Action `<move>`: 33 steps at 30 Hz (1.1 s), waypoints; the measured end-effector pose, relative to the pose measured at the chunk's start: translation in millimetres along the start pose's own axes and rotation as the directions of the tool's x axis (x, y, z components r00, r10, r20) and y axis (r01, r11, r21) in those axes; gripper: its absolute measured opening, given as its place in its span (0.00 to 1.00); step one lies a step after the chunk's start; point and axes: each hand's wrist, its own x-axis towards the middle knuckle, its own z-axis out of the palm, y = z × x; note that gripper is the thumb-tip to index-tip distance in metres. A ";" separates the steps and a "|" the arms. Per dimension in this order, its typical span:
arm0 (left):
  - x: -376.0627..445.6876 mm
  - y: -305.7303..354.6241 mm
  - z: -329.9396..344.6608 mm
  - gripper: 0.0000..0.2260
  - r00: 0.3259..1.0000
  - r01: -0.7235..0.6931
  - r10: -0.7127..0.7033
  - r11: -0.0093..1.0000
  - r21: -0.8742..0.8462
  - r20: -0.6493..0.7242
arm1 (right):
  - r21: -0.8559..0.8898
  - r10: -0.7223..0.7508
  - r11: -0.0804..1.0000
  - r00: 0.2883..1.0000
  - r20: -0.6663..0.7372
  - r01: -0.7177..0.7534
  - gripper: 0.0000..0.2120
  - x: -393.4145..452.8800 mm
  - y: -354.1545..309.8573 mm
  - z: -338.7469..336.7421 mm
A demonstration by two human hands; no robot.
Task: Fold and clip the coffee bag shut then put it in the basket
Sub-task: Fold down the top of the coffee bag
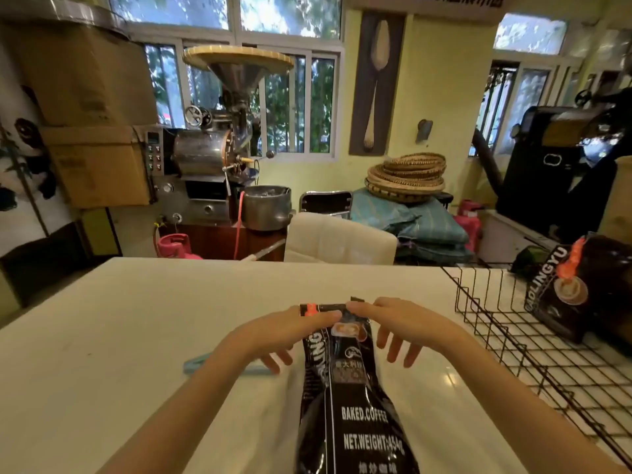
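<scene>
White table [102, 336] fills near view. Wire basket [513, 323] at right, w/ another coffee bag [588, 289] inside. Black coffee bag [345, 398] lies centre, top end far. Left hand [290, 331] & right hand [400, 325] pinch its top edge. Blue clip [196, 364] near left, partly under left hand.

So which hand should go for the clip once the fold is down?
Left, probably. The blue clip lies on the table just under the left hand, left of the bag. The right hand would have to cross over the bag.
</scene>
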 end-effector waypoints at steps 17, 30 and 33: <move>3.7 -14.1 32.8 0.42 0.939 -0.325 0.295 0.929 -0.178 -0.175 | 0.380 -0.087 0.911 0.975 -0.207 0.162 0.34 -15.1 16.9 33.0; -10.2 -0.5 16.8 0.52 0.551 -0.741 0.665 0.668 0.071 -0.504 | 0.209 -0.430 0.704 0.642 -0.635 0.678 0.32 -42.1 -10.0 11.8; -2.7 -9.5 22.6 0.54 0.580 -0.717 0.621 0.696 0.031 -0.528 | 0.198 -0.442 0.696 0.630 -0.639 0.690 0.34 -38.5 -8.1 15.8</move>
